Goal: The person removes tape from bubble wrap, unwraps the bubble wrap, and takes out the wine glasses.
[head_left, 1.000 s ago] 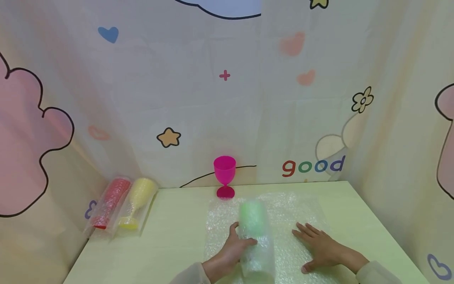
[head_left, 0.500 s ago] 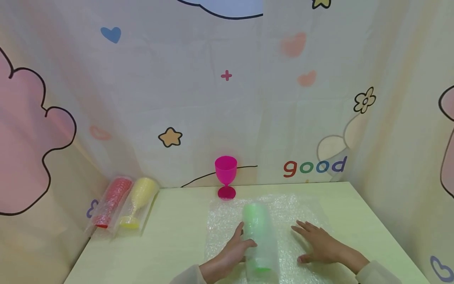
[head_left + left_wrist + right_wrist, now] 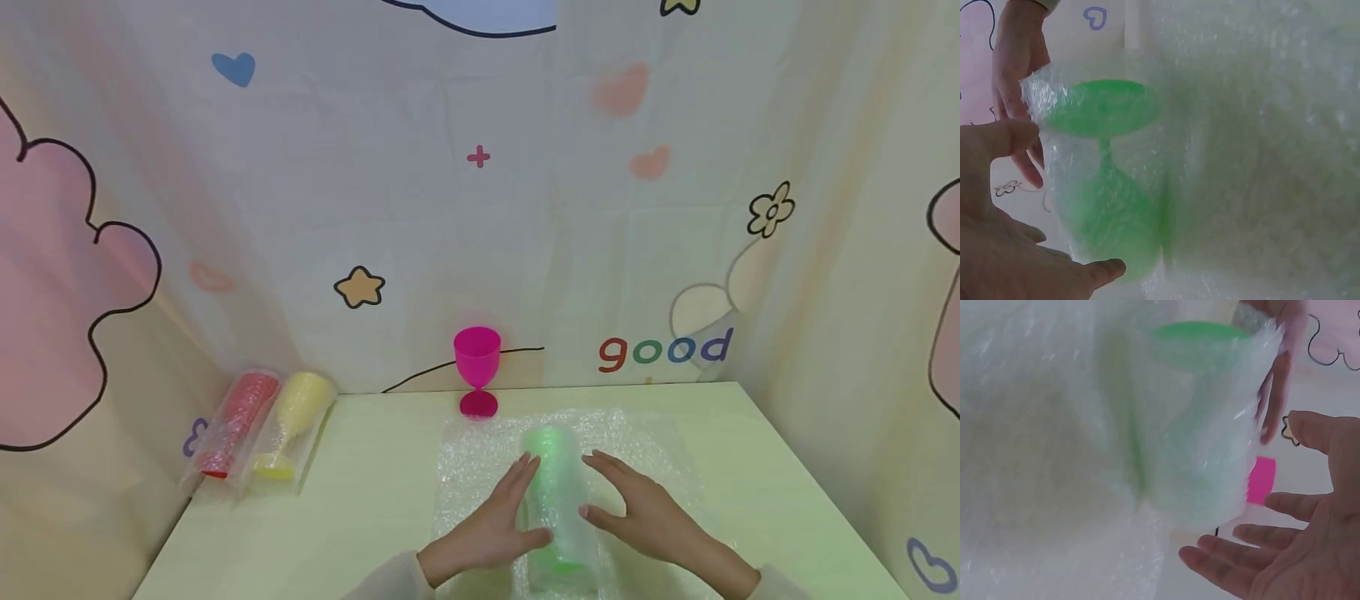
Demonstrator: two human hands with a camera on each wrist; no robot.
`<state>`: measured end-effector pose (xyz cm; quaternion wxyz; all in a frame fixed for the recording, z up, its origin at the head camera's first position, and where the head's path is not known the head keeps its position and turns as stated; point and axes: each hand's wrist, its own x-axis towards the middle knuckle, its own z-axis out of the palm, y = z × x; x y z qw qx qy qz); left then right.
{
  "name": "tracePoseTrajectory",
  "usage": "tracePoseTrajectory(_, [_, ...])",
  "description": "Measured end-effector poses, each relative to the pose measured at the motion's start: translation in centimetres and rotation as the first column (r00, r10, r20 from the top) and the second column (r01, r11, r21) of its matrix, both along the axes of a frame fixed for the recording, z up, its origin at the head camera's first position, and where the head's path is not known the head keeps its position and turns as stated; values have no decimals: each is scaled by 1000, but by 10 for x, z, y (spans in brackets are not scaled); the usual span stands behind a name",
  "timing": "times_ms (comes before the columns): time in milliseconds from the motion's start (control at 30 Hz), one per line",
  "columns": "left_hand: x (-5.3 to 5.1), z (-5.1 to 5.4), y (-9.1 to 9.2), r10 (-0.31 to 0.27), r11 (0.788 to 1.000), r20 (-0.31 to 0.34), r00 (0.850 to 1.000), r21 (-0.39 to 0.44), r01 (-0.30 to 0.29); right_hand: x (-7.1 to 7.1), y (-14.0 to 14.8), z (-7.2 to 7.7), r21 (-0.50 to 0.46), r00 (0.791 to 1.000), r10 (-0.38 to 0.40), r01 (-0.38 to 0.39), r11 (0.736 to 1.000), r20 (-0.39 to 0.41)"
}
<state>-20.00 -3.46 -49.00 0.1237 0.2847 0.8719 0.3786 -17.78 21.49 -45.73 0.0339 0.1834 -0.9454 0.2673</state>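
Observation:
A green goblet (image 3: 551, 467) lies on its side, rolled in clear bubble wrap, with its foot towards me. The foot and stem show through the wrap (image 3: 1066, 162) in the left wrist view. My left hand (image 3: 491, 529) lies along the left side of the roll, fingers extended and touching it. My right hand (image 3: 648, 510) hovers just right of the roll, fingers and thumb spread and nothing in them. Under the roll, a flat sheet of bubble wrap (image 3: 468, 467) covers part of the table (image 3: 375, 467).
Upright behind the sheet stands a bright pink goblet (image 3: 477, 358). To the left, a red goblet (image 3: 240, 421) and a yellow goblet (image 3: 300, 408) lie wrapped side by side. A printed curtain (image 3: 420, 208) borders the table at the back and sides.
My right hand has come left and up off the sheet, beside the roll. The roll has turned and shifted slightly right. My left hand has loosened from gripping it to touching with extended fingers.

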Motion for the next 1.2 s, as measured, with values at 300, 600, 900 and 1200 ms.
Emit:
tracePoseTrajectory(300, [-9, -6, 9, -36, 999, 15, 999, 2, 36, 3, -26, 0, 42, 999, -13, 15, 999, -35])
tracePoseTrajectory(600, [-10, -6, 9, -49, 999, 5, 999, -13, 49, 0, -38, 0, 98, 995, -66, 73, 993, -71])
tracePoseTrajectory(900, [-12, -9, 8, -42, 999, 14, 999, 4, 42, 0, -42, 0, 104, 994, -80, 87, 991, -71])
tracePoseTrajectory(1200, [-11, -7, 8, -30, 1000, 30, 999, 0, 30, -1, -41, -1, 86, 989, -73, 84, 993, -126])
